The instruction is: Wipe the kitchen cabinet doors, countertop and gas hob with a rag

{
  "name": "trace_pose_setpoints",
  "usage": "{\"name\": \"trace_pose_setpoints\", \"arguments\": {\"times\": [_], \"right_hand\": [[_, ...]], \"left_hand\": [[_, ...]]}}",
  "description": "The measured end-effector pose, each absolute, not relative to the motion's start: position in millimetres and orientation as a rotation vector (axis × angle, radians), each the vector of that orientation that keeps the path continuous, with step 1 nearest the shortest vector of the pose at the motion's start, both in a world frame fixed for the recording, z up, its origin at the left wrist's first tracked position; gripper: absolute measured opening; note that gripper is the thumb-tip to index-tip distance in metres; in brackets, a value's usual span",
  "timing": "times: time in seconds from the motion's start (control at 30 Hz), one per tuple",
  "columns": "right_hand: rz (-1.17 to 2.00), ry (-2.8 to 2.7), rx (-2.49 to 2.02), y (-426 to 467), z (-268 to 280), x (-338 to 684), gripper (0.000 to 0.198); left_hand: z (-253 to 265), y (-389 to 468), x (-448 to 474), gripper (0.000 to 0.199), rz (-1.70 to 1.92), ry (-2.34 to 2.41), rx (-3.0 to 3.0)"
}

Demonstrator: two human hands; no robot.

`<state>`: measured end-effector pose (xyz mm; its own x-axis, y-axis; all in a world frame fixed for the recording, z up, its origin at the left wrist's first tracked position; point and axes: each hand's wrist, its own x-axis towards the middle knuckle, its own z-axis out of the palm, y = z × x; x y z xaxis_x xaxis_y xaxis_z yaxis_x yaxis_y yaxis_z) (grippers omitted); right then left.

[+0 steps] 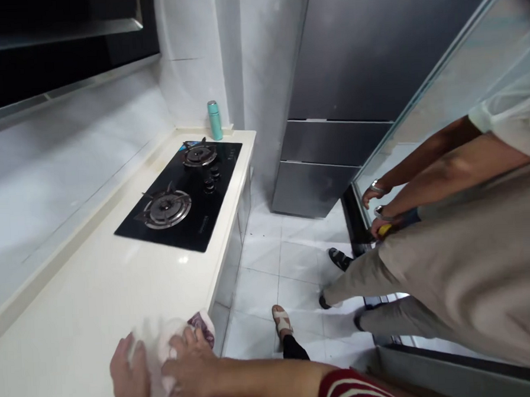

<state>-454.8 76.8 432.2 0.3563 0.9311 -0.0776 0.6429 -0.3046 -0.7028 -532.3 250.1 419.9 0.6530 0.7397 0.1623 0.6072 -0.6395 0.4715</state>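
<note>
My right hand (190,368) presses a pinkish-white cloth with a dark purple patch (203,326) onto the cream countertop (96,296), near its front edge. The fingers are bent over the bunched cloth. To the left of it, my left hand (130,374) is just over or on the counter, with its fingers apart and nothing seen in them. A small gap separates it from the cloth. My striped red-and-white sleeve (352,389) shows at the bottom.
Farther along the counter lies a black gas hob (189,193) with two burners. A teal flask (215,121) stands behind it. A grey refrigerator (330,94) is at the back. On the right, a person in beige trousers (395,268) stands by a glass panel. A dark cabinet (62,49) hangs overhead.
</note>
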Motion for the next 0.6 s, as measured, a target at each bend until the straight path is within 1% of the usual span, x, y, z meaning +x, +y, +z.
{"name": "trace_pose_setpoints", "arguments": {"times": [0.07,0.13,0.17,0.2,0.27,0.37,0.5,0.53,0.6], "right_hand": [[0.749,-1.083,-1.878,83,438,-457,0.04],[0.746,-0.823,-1.714,87,440,-453,0.028],[0.724,-0.75,-1.676,87,439,-449,0.028],[0.696,-0.689,-1.655,86,436,-443,0.033],[0.631,-0.58,-1.625,74,430,-430,0.04],[0.544,-0.481,-1.617,30,419,-415,0.044],[0.502,-0.353,-1.717,-65,390,-422,0.047],[0.498,-0.28,-1.772,-92,376,-429,0.048],[0.53,-0.164,-1.867,-143,342,-445,0.048]], "left_hand": [[427,231,-563,0.066,0.623,0.878,2.573],[434,206,-590,0.054,0.731,0.677,2.725],[436,194,-599,0.049,0.736,0.61,2.808],[437,183,-605,0.046,0.718,0.569,2.883],[437,169,-608,0.048,0.611,0.58,3.018],[433,163,-600,0.057,0.439,0.655,3.075],[422,159,-586,0.085,0.254,0.607,2.992],[420,158,-583,0.086,0.239,0.588,2.978],[416,153,-575,0.075,0.258,0.603,2.958]]}}
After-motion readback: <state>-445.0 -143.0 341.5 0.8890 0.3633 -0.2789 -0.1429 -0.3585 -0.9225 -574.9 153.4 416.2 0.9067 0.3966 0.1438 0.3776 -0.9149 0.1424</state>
